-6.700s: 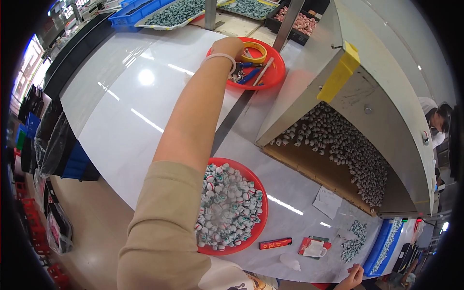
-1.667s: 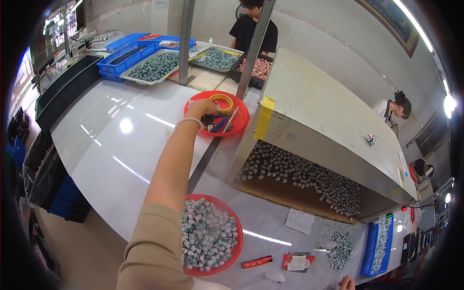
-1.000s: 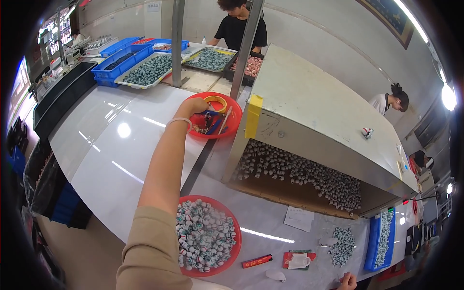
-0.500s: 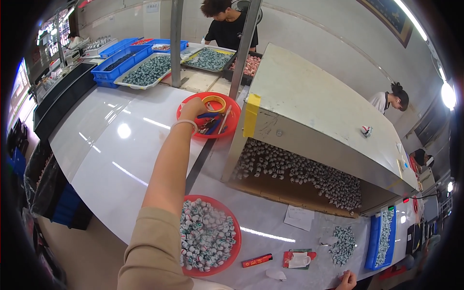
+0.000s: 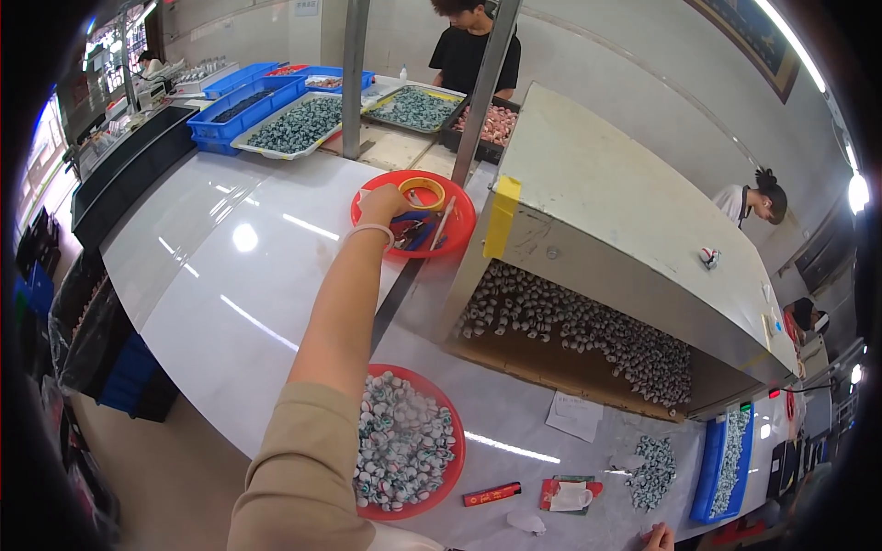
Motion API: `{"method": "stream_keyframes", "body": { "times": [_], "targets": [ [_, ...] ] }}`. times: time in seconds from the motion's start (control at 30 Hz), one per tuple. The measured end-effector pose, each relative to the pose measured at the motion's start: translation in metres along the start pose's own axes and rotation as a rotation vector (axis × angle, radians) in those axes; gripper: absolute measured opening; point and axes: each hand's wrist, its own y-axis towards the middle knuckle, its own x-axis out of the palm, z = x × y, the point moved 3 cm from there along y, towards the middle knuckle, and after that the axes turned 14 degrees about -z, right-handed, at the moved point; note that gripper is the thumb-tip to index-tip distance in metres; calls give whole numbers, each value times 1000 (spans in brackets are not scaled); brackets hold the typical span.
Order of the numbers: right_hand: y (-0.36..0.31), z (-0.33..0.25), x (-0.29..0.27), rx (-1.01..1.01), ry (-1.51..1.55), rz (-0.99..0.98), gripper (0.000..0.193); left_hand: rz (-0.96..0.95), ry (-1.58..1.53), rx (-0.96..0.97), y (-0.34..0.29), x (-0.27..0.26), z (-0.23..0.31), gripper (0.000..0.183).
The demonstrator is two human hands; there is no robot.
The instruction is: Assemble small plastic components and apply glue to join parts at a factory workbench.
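Observation:
My left hand reaches into a round red tray across the table, its fingers bent downward. Beside it lie blue-handled pliers, a yellow tape roll and a thin pale stick. The fingertips are hidden, so what they grip does not show. Under my left forearm, a red basin holds many small white, green and red rounded pieces. At the lower edge, my right hand shows only in part, fingers curled together, near a heap of similar small pieces.
A large pale box-like housing, full of small pieces at its opening, stands to the right. Metal posts rise behind the red tray. Filled trays line the far side, where a person stands. A blue bin sits at right.
The view has shifted slightly, moving the scene a little to the right. My left hand stays in the red tray, with little visible change in its pose.

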Motion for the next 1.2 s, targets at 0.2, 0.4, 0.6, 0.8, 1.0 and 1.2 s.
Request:
{"method": "stream_keyframes", "body": {
  "times": [0.2,0.4,0.6,0.8,1.0,1.2],
  "targets": [
    [-1,-1,-2,-86,-72,12,19,-4,71,2,11,-2,-1,52],
    [4,18,-4,-34,2,13,19,-1,108,19,13,-1,4,40],
    [0,10,-3,-100,-60,28,18,10,35,-51,-12,-7,6,38],
    [4,10,0,-64,-65,13,17,80,-5,-17,-4,-6,-7,36],
    [6,28,-4,163,22,-52,21,270,-70,-23,-26,-33,6,34],
    [15,43,-3,-146,-19,-4,28,171,-264,81,-48,-74,8,27]
  ]
}}
